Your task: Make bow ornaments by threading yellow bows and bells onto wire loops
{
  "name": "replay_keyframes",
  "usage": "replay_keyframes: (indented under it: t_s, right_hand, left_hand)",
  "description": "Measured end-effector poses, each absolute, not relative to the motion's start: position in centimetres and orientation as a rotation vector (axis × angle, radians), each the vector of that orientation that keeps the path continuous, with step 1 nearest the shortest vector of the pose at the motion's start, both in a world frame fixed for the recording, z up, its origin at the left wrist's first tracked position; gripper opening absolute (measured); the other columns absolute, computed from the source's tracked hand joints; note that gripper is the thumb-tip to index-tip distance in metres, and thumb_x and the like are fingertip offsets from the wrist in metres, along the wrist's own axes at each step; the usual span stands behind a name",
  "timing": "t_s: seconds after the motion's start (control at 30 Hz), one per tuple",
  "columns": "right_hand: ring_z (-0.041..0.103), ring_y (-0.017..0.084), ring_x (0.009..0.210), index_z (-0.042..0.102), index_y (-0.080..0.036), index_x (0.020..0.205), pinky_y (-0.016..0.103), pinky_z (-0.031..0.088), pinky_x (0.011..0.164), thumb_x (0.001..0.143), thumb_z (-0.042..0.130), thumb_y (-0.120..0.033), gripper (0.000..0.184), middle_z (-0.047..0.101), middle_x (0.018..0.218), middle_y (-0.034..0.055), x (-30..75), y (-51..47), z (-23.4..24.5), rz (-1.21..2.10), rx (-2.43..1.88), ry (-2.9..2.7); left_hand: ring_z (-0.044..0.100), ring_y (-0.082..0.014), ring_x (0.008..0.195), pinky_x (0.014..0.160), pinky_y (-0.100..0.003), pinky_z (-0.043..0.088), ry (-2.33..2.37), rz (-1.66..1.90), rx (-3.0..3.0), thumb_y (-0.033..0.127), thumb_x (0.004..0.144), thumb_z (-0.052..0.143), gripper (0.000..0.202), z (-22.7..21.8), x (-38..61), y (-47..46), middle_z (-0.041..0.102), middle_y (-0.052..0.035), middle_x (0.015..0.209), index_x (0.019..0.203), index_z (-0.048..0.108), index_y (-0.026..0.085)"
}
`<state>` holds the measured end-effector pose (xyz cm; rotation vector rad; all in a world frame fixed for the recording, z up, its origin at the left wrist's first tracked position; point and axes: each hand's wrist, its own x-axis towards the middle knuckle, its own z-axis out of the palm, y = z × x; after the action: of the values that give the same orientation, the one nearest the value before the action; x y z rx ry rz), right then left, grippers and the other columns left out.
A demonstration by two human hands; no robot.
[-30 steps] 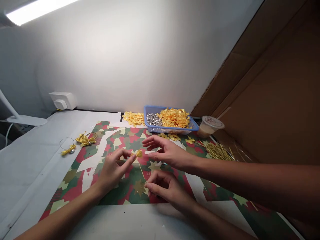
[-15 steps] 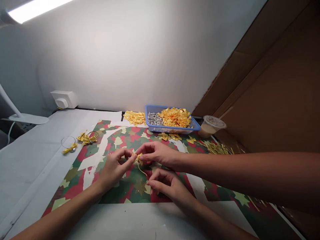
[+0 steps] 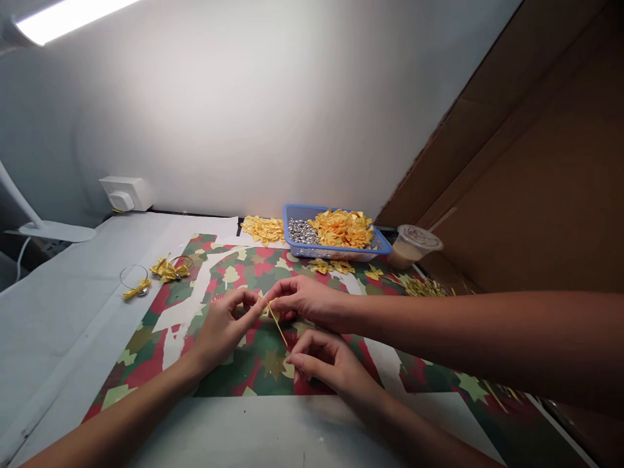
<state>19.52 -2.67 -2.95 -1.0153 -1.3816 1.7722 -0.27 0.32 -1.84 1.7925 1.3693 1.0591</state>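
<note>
My left hand pinches a small yellow ribbon bow between thumb and forefinger. Another person's hand, reaching in from the right, grips the bow's other side, and the fingers hide most of it. From the bow's middle a thin yellow cord runs down in a straight line towards my right hand. That hand is closed in a pinch at the cord's lower end; the very tip is hidden at the fingers.
Behind stands a blue basket of yellow bows and silver bells, beside a pile of bows. Bows with wire rings lie left. A lidded plastic cup and gold ties are right. Patterned paper covers the table.
The cord hung in a curve before and is now straight between the bow and my right hand. All three hands have stayed almost in place.
</note>
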Motion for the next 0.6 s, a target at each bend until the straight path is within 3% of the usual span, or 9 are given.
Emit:
replay_keyframes:
  t_s: [0.6]
  right_hand:
    - [0.050, 0.011, 0.056, 0.056, -0.018, 0.066, 0.025, 0.037, 0.059, 0.072, 0.071, -0.046, 0.031, 0.060, 0.060, -0.0021, 19.58, -2.68, -3.16, 1.769, -0.975, -1.400]
  left_hand:
    - [0.047, -0.0106, 0.052, 0.044, -0.020, 0.033, 1.369, 1.041, 1.831, 0.043, 0.085, 0.053, 0.029, -1.79, -0.25, 0.37, 0.057, 0.0017, 0.062, 0.070, 0.058, 0.019]
